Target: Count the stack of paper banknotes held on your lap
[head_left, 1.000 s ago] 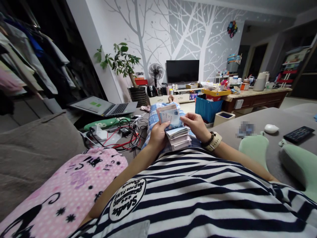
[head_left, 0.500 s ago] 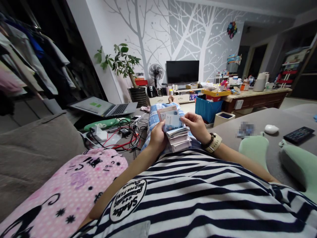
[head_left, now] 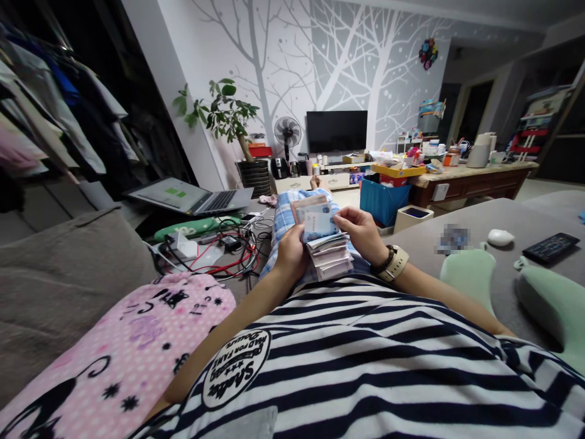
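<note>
My left hand is closed around the lower left side of a small bunch of printed cards, its thumb on their face. The front card is pale blue and white with small lettering, and pinkish edges show behind it. My right hand pinches the right edge of the front card between thumb and fingertips. Just below, a thick stack of cards lies on my lap, its layers uneven and slightly spread. The undersides of the held cards are hidden by my left hand.
Tangled cables and an open laptop lie to the left, beside a pink blanket. On the right sofa seat are a remote control, a white case and green cushions. A cluttered table stands beyond.
The front blue card has shifted slightly up and left, lying more squarely over the other held cards. Both hands stay almost in place, and the stack on my lap is unchanged.
</note>
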The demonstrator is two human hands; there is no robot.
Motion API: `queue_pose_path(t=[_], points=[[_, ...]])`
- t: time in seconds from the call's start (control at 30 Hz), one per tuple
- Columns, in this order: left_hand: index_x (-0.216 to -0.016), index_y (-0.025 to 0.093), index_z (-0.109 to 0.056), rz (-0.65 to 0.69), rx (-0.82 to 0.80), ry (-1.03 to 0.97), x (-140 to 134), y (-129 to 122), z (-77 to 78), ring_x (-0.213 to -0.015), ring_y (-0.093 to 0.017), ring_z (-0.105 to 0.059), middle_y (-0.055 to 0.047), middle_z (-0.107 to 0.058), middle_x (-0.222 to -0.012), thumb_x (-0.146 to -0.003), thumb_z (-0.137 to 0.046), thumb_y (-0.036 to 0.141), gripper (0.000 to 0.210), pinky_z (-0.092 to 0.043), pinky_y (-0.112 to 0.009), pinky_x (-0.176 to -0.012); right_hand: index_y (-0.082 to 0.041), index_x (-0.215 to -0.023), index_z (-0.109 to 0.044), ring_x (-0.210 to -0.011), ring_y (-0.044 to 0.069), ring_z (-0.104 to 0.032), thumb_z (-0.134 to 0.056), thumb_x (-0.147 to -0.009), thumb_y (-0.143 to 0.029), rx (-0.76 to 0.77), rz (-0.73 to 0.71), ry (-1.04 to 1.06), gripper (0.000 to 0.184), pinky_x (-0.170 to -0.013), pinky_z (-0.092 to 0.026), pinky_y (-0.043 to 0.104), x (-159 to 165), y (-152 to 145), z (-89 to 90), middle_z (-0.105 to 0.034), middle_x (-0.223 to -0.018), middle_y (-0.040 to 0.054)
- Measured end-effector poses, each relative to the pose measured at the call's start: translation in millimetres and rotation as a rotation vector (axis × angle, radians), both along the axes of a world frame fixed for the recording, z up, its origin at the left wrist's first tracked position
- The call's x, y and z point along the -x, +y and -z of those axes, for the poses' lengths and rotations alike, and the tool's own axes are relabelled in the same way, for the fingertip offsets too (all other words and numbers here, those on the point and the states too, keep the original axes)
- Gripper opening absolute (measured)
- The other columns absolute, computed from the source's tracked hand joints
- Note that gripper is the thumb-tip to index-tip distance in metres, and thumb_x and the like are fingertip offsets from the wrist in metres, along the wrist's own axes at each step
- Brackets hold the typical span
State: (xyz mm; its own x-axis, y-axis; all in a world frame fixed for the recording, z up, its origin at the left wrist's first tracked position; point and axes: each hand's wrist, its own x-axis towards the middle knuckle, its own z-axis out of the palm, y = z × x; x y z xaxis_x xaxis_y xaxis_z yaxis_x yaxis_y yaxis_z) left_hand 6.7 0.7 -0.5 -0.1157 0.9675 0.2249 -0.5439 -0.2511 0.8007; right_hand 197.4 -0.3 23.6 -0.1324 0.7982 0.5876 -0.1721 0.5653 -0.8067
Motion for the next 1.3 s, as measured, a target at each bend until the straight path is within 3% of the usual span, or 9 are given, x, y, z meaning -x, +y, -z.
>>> queue_pose_path(t=[0.13, 0.33, 0.57, 0.77, 0.93, 1.3], points=[[-0.083, 0.023, -0.081, -0.019, 0.003, 0.006, -0.7, -1.2, -0.7, -0.109, -0.038, -0.091, -0.006, -0.088, -0.086, -0.075, -0.089, 0.034, 0.015, -0.074, -0.051, -0.108, -0.024, -0.083, -0.074, -0.072, 0.017, -0.053, -0.11, -0.076, -0.087, 0.003, 0.001, 0.004, 0.073, -0.07, -0.045, 0.035, -0.6, -0.5, 0.1, -0.064, -0.073, -0.002], [-0.081, 0.026, -0.084, -0.007, -0.011, 0.005, 1.4, 6.1, 4.9, -0.118, -0.043, -0.093, -0.008, -0.089, -0.087, -0.073, -0.092, 0.037, 0.015, -0.074, -0.049, -0.105, -0.026, -0.082, -0.074, -0.07, 0.017, -0.053, -0.106, -0.082, -0.09, -0.053, 0.006, -0.005, 0.071, -0.066, -0.045, 0.033, -2.0, 3.8, 2.8, -0.062, -0.071, -0.0029], [-0.088, 0.026, -0.089, 0.045, -0.017, 0.022, 4.8, 6.3, 5.0, -0.122, -0.043, -0.094, -0.008, -0.095, -0.096, -0.076, -0.101, 0.04, 0.023, -0.076, -0.052, -0.111, -0.026, -0.076, -0.074, -0.066, 0.017, -0.053, -0.089, -0.087, -0.11, -0.039, -0.005, -0.028, 0.086, -0.066, -0.047, 0.036, -2.0, -0.2, 1.3, -0.07, -0.07, 0.0032], [-0.091, 0.027, -0.087, 0.066, 0.0, 0.038, 6.6, 0.2, 2.3, -0.135, -0.048, -0.093, -0.01, -0.096, -0.102, -0.073, -0.105, 0.034, 0.027, -0.075, -0.057, -0.117, -0.028, -0.075, -0.064, -0.067, 0.016, -0.05, -0.106, -0.074, -0.097, 0.008, 0.081, 0.001, 0.081, -0.066, -0.044, 0.033, -3.4, 6.2, 3.1, -0.061, -0.067, -0.0028], [-0.092, 0.025, -0.086, 0.079, -0.012, 0.036, 4.0, -5.1, -0.5, -0.128, -0.046, -0.095, -0.008, -0.095, -0.098, -0.068, -0.106, 0.032, 0.032, -0.078, -0.057, -0.115, -0.027, -0.073, -0.066, -0.069, 0.017, -0.05, -0.104, -0.078, -0.091, 0.041, 0.036, -0.047, 0.074, -0.067, -0.045, 0.033, -4.5, 8.5, 4.1, -0.06, -0.068, -0.0025], [-0.085, 0.025, -0.084, 0.044, 0.02, -0.072, 2.9, 9.0, 2.9, -0.131, -0.044, -0.094, -0.01, -0.097, -0.103, -0.078, -0.099, 0.036, 0.02, -0.077, -0.053, -0.116, -0.028, -0.069, -0.062, -0.069, 0.016, -0.044, -0.1, -0.078, -0.103, -0.014, 0.016, -0.065, 0.085, -0.07, -0.043, 0.035, -3.5, 1.5, -2.0, -0.055, -0.067, -0.0035]])
